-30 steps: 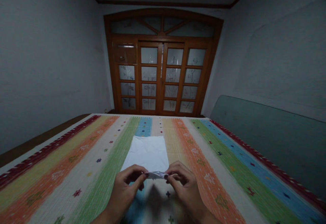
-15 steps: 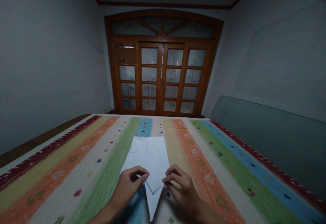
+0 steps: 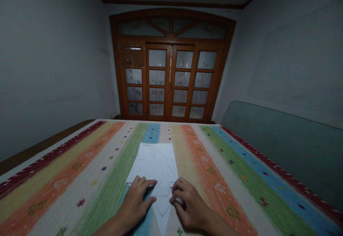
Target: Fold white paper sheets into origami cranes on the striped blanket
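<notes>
A folded sheet of white paper (image 3: pixel 155 161) lies on the striped tablecloth, broad at its far end and narrowing to a point toward me. Near that point, a V-shaped flap edge shows on the paper. My left hand (image 3: pixel 136 200) rests at the paper's left edge, thumb and forefinger apart with their tips touching the narrow part. On the opposite side, my right hand (image 3: pixel 189 202) has curled fingers, with thumb and forefinger closed on the right edge of the narrow part. The paper's nearest tip reaches the bottom of the view.
The striped tablecloth (image 3: pixel 107 189) covers the table around the paper. A pale green panel (image 3: pixel 281 146) stands along the table's right side. Beyond the far edge is a wooden door (image 3: pixel 171 78) with glass panes, between two plain walls.
The V-shaped flap edge has shifted closer to me. My left thumb and forefinger have gone from a pinch to spread apart. My right hand has moved slightly toward me.
</notes>
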Motion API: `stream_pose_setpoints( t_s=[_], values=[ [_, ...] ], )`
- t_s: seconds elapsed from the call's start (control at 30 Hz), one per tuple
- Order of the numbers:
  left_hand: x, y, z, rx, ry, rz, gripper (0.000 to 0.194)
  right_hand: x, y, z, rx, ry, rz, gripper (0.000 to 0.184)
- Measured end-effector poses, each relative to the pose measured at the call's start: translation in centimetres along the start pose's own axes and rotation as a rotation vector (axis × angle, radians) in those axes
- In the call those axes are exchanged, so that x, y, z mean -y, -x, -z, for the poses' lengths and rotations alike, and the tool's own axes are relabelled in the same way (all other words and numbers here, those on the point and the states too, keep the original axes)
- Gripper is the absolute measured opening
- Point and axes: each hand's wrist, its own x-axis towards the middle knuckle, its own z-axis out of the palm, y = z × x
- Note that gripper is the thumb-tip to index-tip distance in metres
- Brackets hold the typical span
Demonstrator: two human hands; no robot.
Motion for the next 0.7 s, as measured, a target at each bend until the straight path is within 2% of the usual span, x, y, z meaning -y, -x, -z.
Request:
stream_pose_setpoints(
  t_s=[0.1,0.2,0.33,0.47,0.6,0.7],
  values=[
    [0.4,-0.2,0.0,0.036,-0.002,0.018,0.044,0.3,-0.3,0.1,0.029,-0.005,-0.083,0.01],
    [0.8,-0.4,-0.1,0.059,0.008,0.026,0.047,0.3,-0.6,-0.2,-0.002,0.01,-0.213,0.01],
    [1.2,-0.4,-0.2,0.045,0.038,0.005,0.048,-0.1,-0.6,-0.6,-0.041,0.029,-0.344,0.029],
    [1.3,-0.4,0.0,0.027,0.09,-0.052,0.042,-0.2,-0.5,-0.7,-0.021,0.071,-0.33,0.037],
    [1.1,-0.3,0.2,0.01,0.144,-0.077,0.022,-0.2,-0.5,-0.7,-0.027,0.034,-0.336,0.028],
    [1.1,-0.4,0.2,0.002,0.15,-0.109,0.011,-0.3,-0.5,-0.7,-0.04,-0.035,-0.316,0.03]
  ],
)
